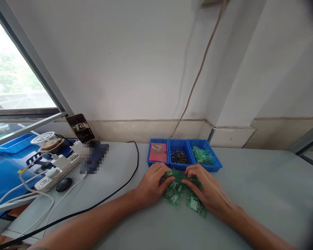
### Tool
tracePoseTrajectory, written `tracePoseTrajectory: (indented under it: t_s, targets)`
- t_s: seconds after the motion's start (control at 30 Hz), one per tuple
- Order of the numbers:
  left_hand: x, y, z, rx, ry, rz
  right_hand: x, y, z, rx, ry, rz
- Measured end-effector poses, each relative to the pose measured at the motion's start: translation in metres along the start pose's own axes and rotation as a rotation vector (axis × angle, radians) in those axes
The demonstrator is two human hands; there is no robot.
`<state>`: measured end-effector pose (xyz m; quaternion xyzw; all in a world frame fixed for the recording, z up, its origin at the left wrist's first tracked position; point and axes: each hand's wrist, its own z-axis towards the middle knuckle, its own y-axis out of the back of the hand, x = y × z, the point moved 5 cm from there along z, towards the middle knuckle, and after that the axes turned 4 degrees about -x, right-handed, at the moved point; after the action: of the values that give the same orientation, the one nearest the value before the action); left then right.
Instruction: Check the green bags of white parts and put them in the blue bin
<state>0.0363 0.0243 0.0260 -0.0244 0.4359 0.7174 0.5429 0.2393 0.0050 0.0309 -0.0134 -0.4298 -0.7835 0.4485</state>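
Observation:
Both my hands pinch green plastic bags (173, 194) just in front of the blue bins. My left hand (152, 182) has its thumb and fingers closed on the left part of the plastic. My right hand (207, 189) grips the right part the same way. Small metal pieces show through the bags, which hang or lie below my fingers; another green bag (196, 203) is beneath my right thumb. Beyond my hands stand three joined blue bins: the left bin (149, 152) with a pink sheet, the middle one with dark screws (179, 157), the right one with green bags (202, 155).
A black cable (114, 192) crosses the grey table (263, 194) on the left. Farther left are a power strip (54, 173), a black mouse (64, 184), a propped phone (80, 128) and a lidded cup (43, 138). A wall (146, 69) rises behind the bins.

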Motion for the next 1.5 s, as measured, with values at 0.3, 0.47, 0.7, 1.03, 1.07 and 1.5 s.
tracePoseTrajectory:
  t_s: [0.3, 0.47, 0.7, 1.03, 1.07, 1.5]
  targets:
    - [0.002, 0.000, -0.001, 0.013, 0.023, 0.021, 0.000, 0.000, -0.002, -0.007, 0.002, -0.003]
    - [-0.001, 0.003, -0.002, 0.025, 0.043, -0.019, 0.002, 0.001, 0.000, 0.032, 0.008, -0.028]
    - [-0.007, 0.006, 0.001, 0.028, 0.009, 0.003, 0.007, 0.002, 0.004, 0.046, 0.066, -0.054]
    - [-0.010, 0.004, 0.002, 0.072, -0.059, -0.063, 0.012, 0.002, 0.004, 0.023, 0.112, -0.056]
    - [-0.010, 0.004, 0.002, 0.067, -0.053, -0.061, 0.012, 0.003, 0.004, 0.015, 0.108, -0.052]
    - [-0.008, 0.003, -0.001, 0.069, -0.049, -0.081, 0.019, 0.004, 0.000, 0.037, 0.052, -0.035]
